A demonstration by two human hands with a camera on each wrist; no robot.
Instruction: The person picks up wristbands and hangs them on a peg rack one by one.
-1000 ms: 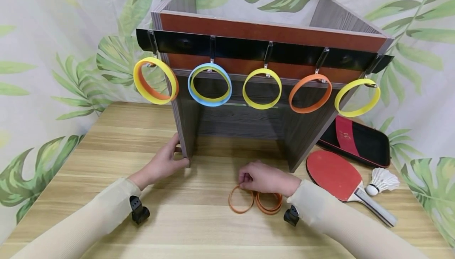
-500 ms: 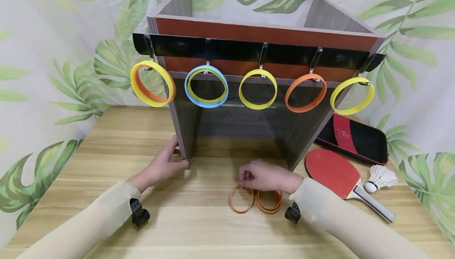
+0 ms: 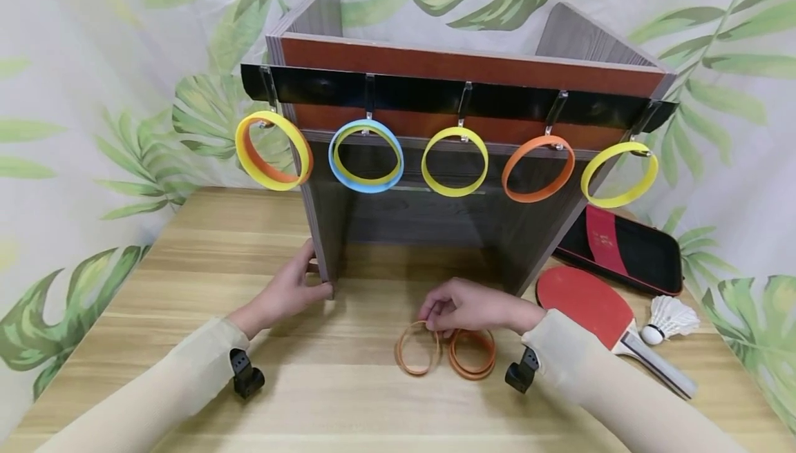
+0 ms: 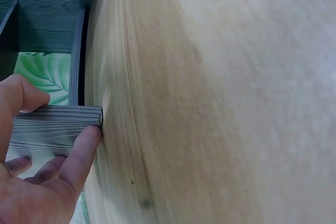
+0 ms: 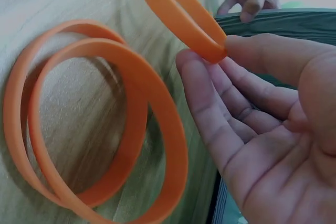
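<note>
My left hand (image 3: 282, 299) grips the lower front edge of the left side panel (image 4: 52, 121) of a grey wooden stand; in the left wrist view the thumb and fingers lie on opposite sides of it. Between thumb and forefinger, my right hand (image 3: 469, 306) pinches one orange wristband (image 5: 176, 22), its far side tipped up from the table in the right wrist view. Beside that hand, two more orange wristbands (image 5: 176, 140) lie overlapping on the table. Across the stand's front, a black rail (image 3: 417, 88) carries hooks with yellow, blue and orange wristbands (image 3: 456, 191) hanging from them.
Right of the stand lie a red table tennis bat (image 3: 581, 304), a white shuttlecock (image 3: 670, 316) and a black case with a red stripe (image 3: 647, 249). Behind the wooden table (image 3: 236, 232) hangs a leaf-patterned cloth (image 3: 93, 59).
My right fingers have taken up one orange wristband, and the right wrist has turned slightly. The left hand keeps its place on the panel. The head view has shifted a little.
</note>
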